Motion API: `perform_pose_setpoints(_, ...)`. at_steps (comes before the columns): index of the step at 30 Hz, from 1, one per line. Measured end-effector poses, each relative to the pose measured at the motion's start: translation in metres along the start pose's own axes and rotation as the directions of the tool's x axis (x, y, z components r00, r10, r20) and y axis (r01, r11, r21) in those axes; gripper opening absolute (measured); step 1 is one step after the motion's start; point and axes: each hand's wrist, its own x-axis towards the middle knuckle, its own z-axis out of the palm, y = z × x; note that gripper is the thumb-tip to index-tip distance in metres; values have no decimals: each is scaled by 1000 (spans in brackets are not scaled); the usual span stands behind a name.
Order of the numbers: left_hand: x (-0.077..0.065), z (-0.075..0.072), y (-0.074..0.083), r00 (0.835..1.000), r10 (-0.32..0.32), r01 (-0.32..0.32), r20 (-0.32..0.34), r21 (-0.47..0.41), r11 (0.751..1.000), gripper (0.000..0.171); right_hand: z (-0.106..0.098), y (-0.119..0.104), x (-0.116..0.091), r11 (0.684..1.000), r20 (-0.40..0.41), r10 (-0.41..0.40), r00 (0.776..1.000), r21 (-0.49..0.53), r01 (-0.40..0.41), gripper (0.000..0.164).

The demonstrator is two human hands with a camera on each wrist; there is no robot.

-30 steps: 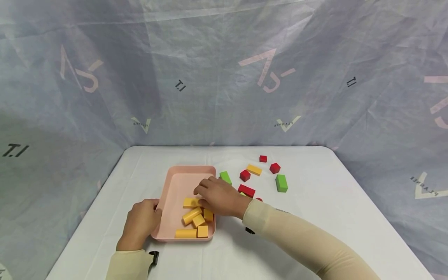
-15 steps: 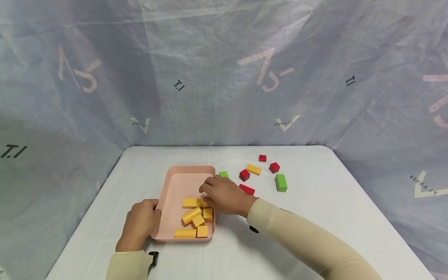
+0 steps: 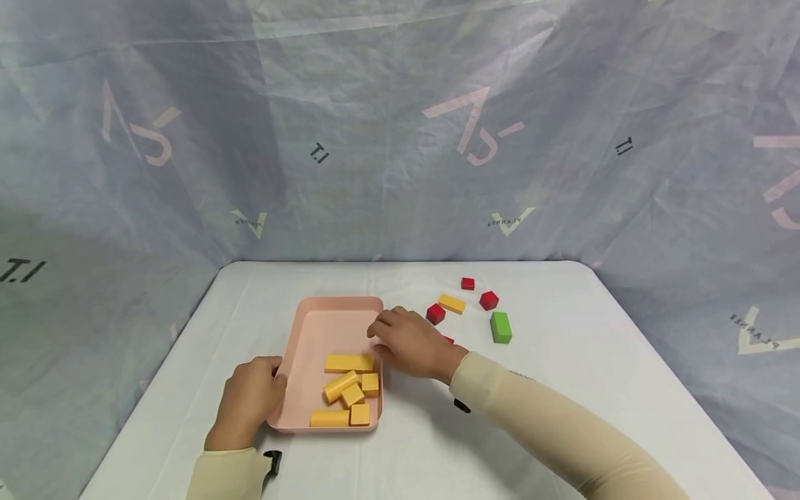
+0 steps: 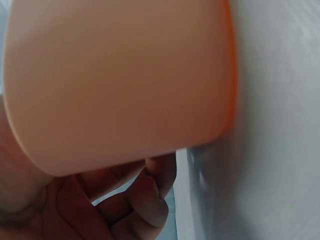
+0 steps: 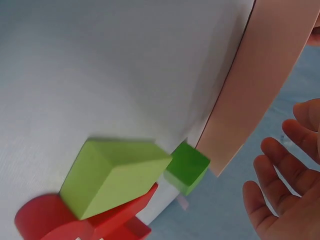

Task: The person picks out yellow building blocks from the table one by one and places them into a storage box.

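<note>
A pink tray point(image 3: 331, 326) lies on the white table with several yellow blocks in its near half. Among them are a long flat block point(image 3: 348, 363), a cylinder point(image 3: 340, 386) and a cube point(image 3: 370, 385). My left hand point(image 3: 250, 392) grips the tray's left wall; in the left wrist view its fingers curl beside the tray wall point(image 4: 125, 75). Over the right rim hovers my right hand point(image 3: 412, 344), fingers loosely bent and holding nothing. The right wrist view shows that palm point(image 5: 290, 195) bare, apart from the tray's side.
Right of the tray lie red blocks point(image 3: 489, 301), a green block point(image 3: 501, 327) and a yellow block point(image 3: 452, 303). The right hand hides others in the head view; the right wrist view shows a light green block point(image 5: 115, 175), a green block point(image 5: 189, 167) and red pieces point(image 5: 45, 217).
My right hand has drawn rightward from above the yellow blocks to the tray's right rim, uncovering the long flat block. The left hand has kept its hold on the tray.
</note>
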Motion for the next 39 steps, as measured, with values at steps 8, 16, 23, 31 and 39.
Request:
perform_pose_setpoints(8, 0, -1, 0, 1000, 0, 0, 2, -2, 1000, 25, -4, 11, -5, 993, 32, 118, 993, 15, -118, 34)
perform_pose_setpoints(16, 1, -2, 1, 1000, -11, 11, 11, -5, 1000, 25, -5, 21, -10, 988, 34, 154, 988, 16, -154, 32)
perform_pose_setpoints(23, 2, -1, 0, 1000, -11, 11, 18, -9, 1000, 26, -2, 28, -15, 986, 20, 169, 985, 7, -169, 31)
perform_pose_setpoints(31, 3, 0, -1, 1000, -11, 12, 18, -11, 1000, 26, 2, 41, -19, 972, 39, 237, 971, -2, -237, 31)
perform_pose_setpoints(39, 3, -2, -2, 999, -22, 22, 27, -5, 1000, 28, 2, 49, -20, 947, 81, 319, 944, 19, -322, 33)
